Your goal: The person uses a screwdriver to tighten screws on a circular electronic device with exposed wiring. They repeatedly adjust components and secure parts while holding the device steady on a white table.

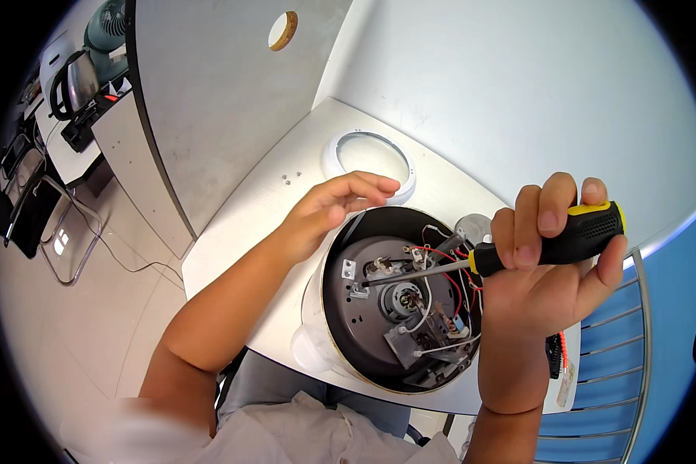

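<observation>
A round appliance body [340, 340], which looks like an upturned rice cooker, stands with its underside exposed. Inside show a dark metal plate [363, 329], brackets, and red and white wires [464, 290]. My right hand [553, 255] grips a screwdriver [584, 236] by its black and yellow handle. The shaft slants down to the left, and its tip is at a small metal bracket [359, 290] on the plate; whether it touches a screw I cannot tell. My left hand [336, 205] hovers by the far-left rim with fingers stretched out, holding nothing.
A white ring [332, 158] lies behind the appliance, with several small screws [290, 179] to its left. Grey [224, 93] and white [518, 93] panels border the white table [236, 251]. A metal rack [646, 332] stands at right; a kettle [81, 81] sits far left.
</observation>
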Action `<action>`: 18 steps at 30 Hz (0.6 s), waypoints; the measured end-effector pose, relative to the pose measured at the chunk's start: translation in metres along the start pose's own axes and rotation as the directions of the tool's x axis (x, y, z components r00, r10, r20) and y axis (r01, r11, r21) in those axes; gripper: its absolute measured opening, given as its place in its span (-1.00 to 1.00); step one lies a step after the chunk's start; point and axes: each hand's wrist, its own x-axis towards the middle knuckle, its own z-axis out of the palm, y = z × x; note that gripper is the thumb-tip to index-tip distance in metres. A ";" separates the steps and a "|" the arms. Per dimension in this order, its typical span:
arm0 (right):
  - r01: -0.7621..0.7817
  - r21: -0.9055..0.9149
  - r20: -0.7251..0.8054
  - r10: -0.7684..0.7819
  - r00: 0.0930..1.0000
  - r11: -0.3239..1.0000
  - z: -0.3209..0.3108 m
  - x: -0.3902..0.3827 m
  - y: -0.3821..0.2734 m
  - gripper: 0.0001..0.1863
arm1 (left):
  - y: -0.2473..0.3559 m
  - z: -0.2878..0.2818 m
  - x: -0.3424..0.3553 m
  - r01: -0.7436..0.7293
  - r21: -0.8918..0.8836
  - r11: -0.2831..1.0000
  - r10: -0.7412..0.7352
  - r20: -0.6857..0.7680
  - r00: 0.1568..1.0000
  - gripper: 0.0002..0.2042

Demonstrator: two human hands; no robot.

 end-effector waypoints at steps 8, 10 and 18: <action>-0.009 -0.084 0.076 0.016 0.997 0.996 0.003 0.003 0.006 -0.62 | 0.021 0.007 -0.001 -0.142 0.090 0.986 0.124 0.183 0.975 -0.70; -0.009 -0.078 0.104 0.017 0.994 0.997 0.002 0.004 0.006 -0.62 | 0.019 0.008 -0.001 -0.164 0.102 0.981 0.140 0.211 0.967 -0.73; -0.027 -0.083 0.169 0.041 0.985 0.996 0.005 0.004 0.006 -0.61 | 0.021 0.009 -0.001 -0.125 0.164 0.979 0.093 0.187 0.978 -0.75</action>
